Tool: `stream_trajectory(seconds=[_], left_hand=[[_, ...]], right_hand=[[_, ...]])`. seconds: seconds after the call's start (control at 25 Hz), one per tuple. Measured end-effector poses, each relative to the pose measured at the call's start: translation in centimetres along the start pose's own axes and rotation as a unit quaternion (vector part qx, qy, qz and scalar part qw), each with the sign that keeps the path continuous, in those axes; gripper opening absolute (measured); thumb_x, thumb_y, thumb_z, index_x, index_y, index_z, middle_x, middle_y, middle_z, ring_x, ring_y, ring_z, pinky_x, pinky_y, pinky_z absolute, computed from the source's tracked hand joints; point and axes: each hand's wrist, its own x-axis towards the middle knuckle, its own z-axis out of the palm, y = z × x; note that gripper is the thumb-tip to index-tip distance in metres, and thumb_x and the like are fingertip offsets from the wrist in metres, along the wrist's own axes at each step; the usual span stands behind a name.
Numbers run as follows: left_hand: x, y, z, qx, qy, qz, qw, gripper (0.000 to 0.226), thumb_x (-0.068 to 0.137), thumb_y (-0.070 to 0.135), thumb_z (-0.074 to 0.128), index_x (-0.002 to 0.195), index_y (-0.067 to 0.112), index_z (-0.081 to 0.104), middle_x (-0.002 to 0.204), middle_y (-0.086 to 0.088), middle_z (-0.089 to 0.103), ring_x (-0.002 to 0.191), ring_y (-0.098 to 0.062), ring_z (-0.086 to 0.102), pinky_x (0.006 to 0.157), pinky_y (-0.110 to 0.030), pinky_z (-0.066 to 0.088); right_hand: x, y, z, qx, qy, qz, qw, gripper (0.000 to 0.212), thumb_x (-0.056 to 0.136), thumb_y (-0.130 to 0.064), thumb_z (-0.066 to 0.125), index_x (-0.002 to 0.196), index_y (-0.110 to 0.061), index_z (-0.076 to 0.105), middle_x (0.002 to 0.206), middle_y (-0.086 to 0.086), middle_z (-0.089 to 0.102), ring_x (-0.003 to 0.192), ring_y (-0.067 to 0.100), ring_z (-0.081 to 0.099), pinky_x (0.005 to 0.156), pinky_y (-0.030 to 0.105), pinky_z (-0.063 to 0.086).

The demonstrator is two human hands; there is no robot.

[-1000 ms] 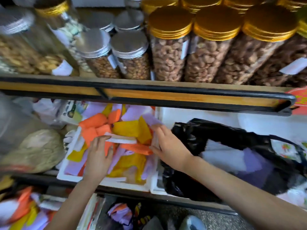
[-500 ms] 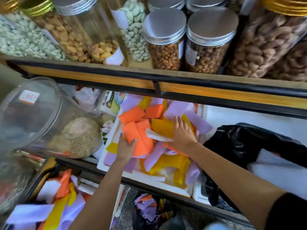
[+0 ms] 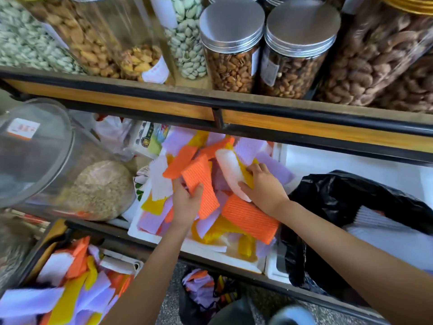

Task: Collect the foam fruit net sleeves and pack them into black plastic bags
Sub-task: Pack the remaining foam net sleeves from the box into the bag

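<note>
My left grip (image 3: 187, 205) is curled round an orange foam sleeve (image 3: 201, 191) and my right grip (image 3: 266, 187) holds a white sleeve (image 3: 229, 170) with its thumb and fingers, both over the pile of sleeves (image 3: 248, 219) in the white tray (image 3: 138, 232) — the black bag (image 3: 346, 193) sits open just beside it.

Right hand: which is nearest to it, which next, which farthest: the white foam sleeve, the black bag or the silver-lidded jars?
1. The white foam sleeve, gripped by the right hand.
2. The black plastic bag, just to the hand's right on the same shelf.
3. The silver-lidded jars, up on the shelf above.
</note>
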Motion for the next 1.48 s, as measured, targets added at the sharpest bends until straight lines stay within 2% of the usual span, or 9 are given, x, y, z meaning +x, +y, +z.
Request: stream_trajectory(seconds=[0.2, 0.32, 0.52, 0.76, 0.92, 1.04, 1.16, 1.36, 1.48], left_hand=[[-5.2, 5.1, 2.1, -0.086, 0.001, 0.061, 0.994, 0.037, 0.093, 0.016, 0.056, 0.126, 0.01, 0.041, 0.118, -0.002, 0.058, 0.102, -0.009, 0.059, 0.086, -0.023, 0.049], [-9.0, 8.0, 4.1, -0.176, -0.075, 0.058, 0.98, 0.033, 0.097, 0.033, 0.048, 0.129, 0.028, 0.039, 0.122, 0.02, 0.05, 0.106, 0.015, 0.05, 0.09, -0.011, 0.039], [-14.3, 10.0, 7.0, -0.164, -0.214, 0.178, 0.946, 0.059, 0.086, 0.073, 0.033, 0.133, 0.038, 0.035, 0.139, 0.006, 0.041, 0.134, -0.01, 0.036, 0.111, -0.038, 0.031], [-17.4, 12.0, 11.0, -0.119, -0.32, 0.247, 0.907, 0.033, 0.091, 0.023, 0.051, 0.123, 0.026, 0.046, 0.125, 0.004, 0.049, 0.117, 0.001, 0.049, 0.097, -0.018, 0.042], [-15.3, 6.5, 11.5, 0.067, -0.201, 0.284, 0.935, 0.034, 0.086, 0.016, 0.062, 0.119, 0.015, 0.053, 0.117, -0.002, 0.052, 0.116, -0.018, 0.049, 0.1, -0.04, 0.042], [-14.8, 3.6, 11.4, 0.169, -0.256, 0.18, 0.935, 0.065, 0.081, 0.015, 0.072, 0.136, 0.007, 0.038, 0.128, -0.008, 0.048, 0.12, -0.02, 0.046, 0.101, -0.03, 0.039], [-15.2, 3.4, 11.5, 0.168, -0.289, 0.107, 0.936, 0.043, 0.087, 0.011, 0.065, 0.127, 0.006, 0.049, 0.103, -0.003, 0.06, 0.094, -0.015, 0.058, 0.087, -0.031, 0.048], [-14.5, 6.8, 10.2, 0.034, -0.226, 0.137, 0.964, 0.015, 0.091, 0.009, 0.058, 0.105, 0.004, 0.063, 0.081, 0.003, 0.066, 0.071, 0.002, 0.06, 0.07, -0.014, 0.046], [-14.2, 8.2, 9.7, -0.004, -0.2, 0.142, 0.969, 0.014, 0.093, 0.013, 0.057, 0.105, 0.009, 0.063, 0.081, 0.003, 0.067, 0.073, -0.007, 0.063, 0.071, -0.019, 0.049]], right_hand=[[-4.4, -1.7, -2.1, 0.094, 0.076, -0.065, 0.991, 0.041, 0.091, -0.03, 0.058, 0.122, -0.006, 0.044, 0.115, 0.009, 0.055, 0.111, 0.026, 0.047, 0.087, 0.032, 0.039], [-7.6, -1.6, -4.9, 0.142, 0.086, -0.065, 0.984, 0.066, 0.085, -0.045, 0.06, 0.135, -0.011, 0.033, 0.115, 0.003, 0.057, 0.103, 0.021, 0.057, 0.072, 0.026, 0.038], [-12.8, 1.7, -8.1, 0.235, 0.138, -0.022, 0.962, 0.1, 0.055, -0.062, 0.073, 0.135, -0.026, 0.024, 0.123, -0.003, 0.048, 0.109, 0.003, 0.053, 0.088, 0.018, 0.044], [-17.6, 8.2, -12.4, 0.19, 0.31, 0.074, 0.929, 0.062, 0.069, -0.031, 0.073, 0.122, -0.018, 0.042, 0.104, 0.002, 0.055, 0.089, 0.014, 0.054, 0.073, 0.014, 0.039], [-20.7, 11.5, -13.8, 0.161, 0.257, 0.142, 0.942, 0.077, 0.064, -0.034, 0.081, 0.127, -0.016, 0.041, 0.101, 0.0, 0.055, 0.085, 0.017, 0.053, 0.073, 0.024, 0.037], [-22.7, 13.3, -13.0, 0.062, 0.144, 0.124, 0.98, 0.07, 0.07, -0.024, 0.082, 0.128, -0.018, 0.044, 0.1, 0.002, 0.063, 0.086, 0.022, 0.06, 0.071, 0.026, 0.04], [-22.8, 14.9, -12.5, -0.113, 0.033, 0.141, 0.983, 0.07, 0.076, -0.033, 0.073, 0.136, -0.028, 0.04, 0.123, -0.001, 0.06, 0.107, 0.024, 0.06, 0.079, 0.032, 0.045], [-19.6, 16.0, -14.9, -0.13, 0.228, 0.172, 0.949, 0.062, 0.085, -0.025, 0.065, 0.139, -0.012, 0.036, 0.131, 0.014, 0.044, 0.113, 0.036, 0.051, 0.074, 0.042, 0.046], [-18.4, 15.4, -13.6, -0.147, 0.217, 0.1, 0.96, 0.065, 0.084, -0.02, 0.065, 0.141, -0.01, 0.036, 0.127, 0.015, 0.046, 0.115, 0.035, 0.048, 0.081, 0.042, 0.045]])
